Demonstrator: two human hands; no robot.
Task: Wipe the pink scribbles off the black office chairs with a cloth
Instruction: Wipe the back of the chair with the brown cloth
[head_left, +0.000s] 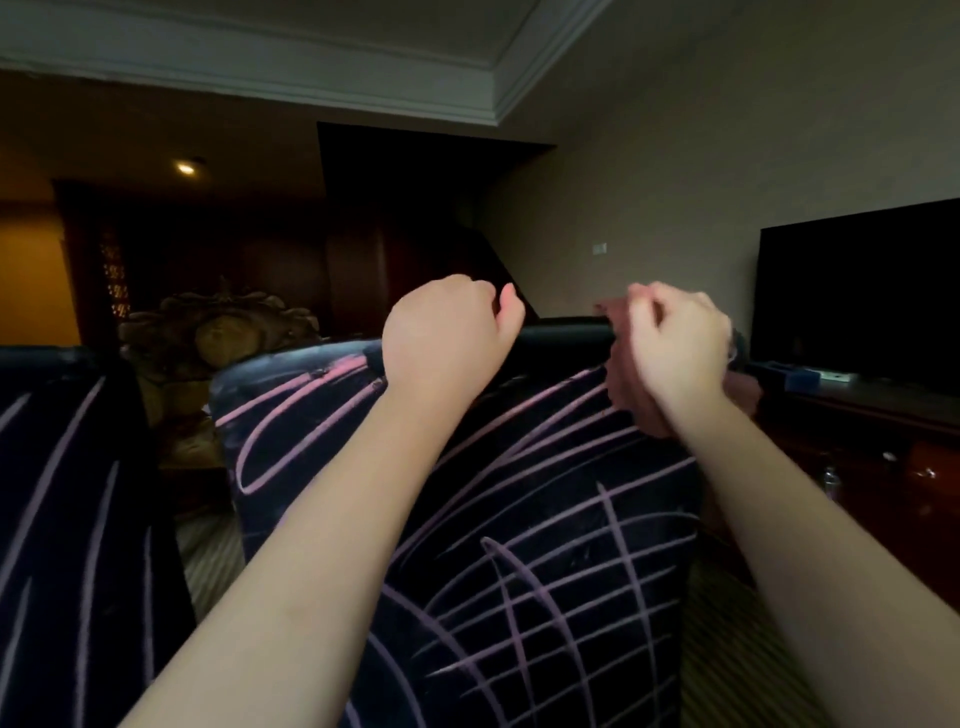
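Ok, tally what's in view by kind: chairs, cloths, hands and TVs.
Black chairs with pink scribbles: 2, the middle chair and the left chair
Cloth: 1
Hands: 2, the left hand and the right hand
Television: 1
Total: 6

Room dim. On your right, a beige wall (675, 182) carries a small switch plate (599, 248). A dark television (857, 291) stands on a glossy wooden cabinet (857, 431). White crown moulding (311, 52) edges the ceiling. Ahead of you is dark wood panelling (260, 249). One recessed ceiling light (184, 167) is lit, far left. A carved wooden ornament (218, 322) sits below it. Striped carpet (727, 649) covers the floor.
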